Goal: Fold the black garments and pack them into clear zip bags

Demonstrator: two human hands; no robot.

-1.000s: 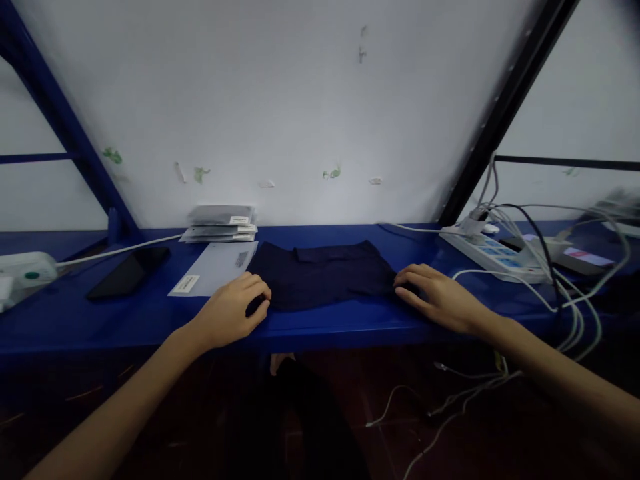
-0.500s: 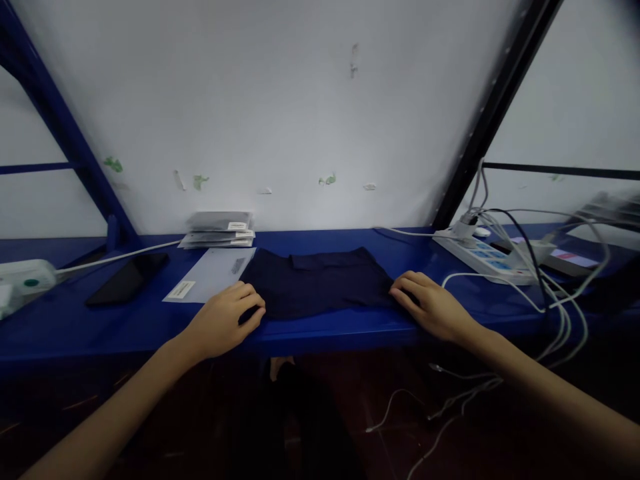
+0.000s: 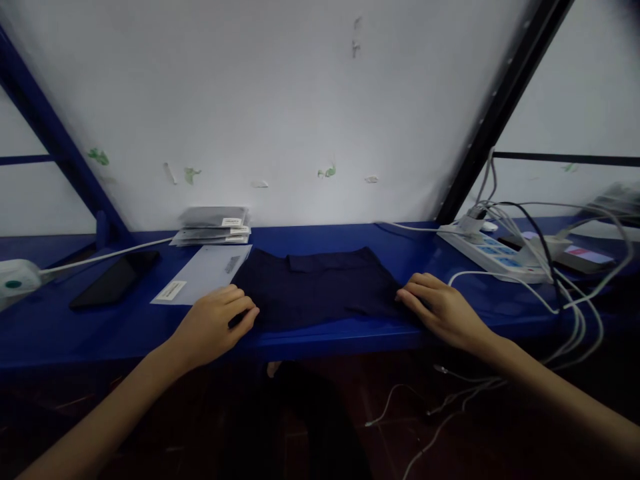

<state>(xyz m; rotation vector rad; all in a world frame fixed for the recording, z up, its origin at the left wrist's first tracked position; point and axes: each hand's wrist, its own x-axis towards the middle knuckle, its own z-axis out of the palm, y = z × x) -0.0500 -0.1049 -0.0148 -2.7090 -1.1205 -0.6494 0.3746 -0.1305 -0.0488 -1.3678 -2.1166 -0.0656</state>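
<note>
Cloth (image 3: 315,290), dark, lies flat and spread near the table's (image 3: 320,235) close edge; left hand (image 3: 217,323) appears to pinch it at 8 o'clock, right hand (image 3: 443,308) at 3, thumb and fingers together on each. Laying-out looks mostly done, a folded strip showing at 12 o'clock, though a small wrinkle remains toward 4 and neither grip has let go. Plastic sleeve (image 3: 200,275) at 9 o'clock, sleeve stack (image 3: 215,219) at 10, both untouched by the fingertips.

Dark navy cloth (image 3: 323,288), blue tabletop (image 3: 411,253)
</note>
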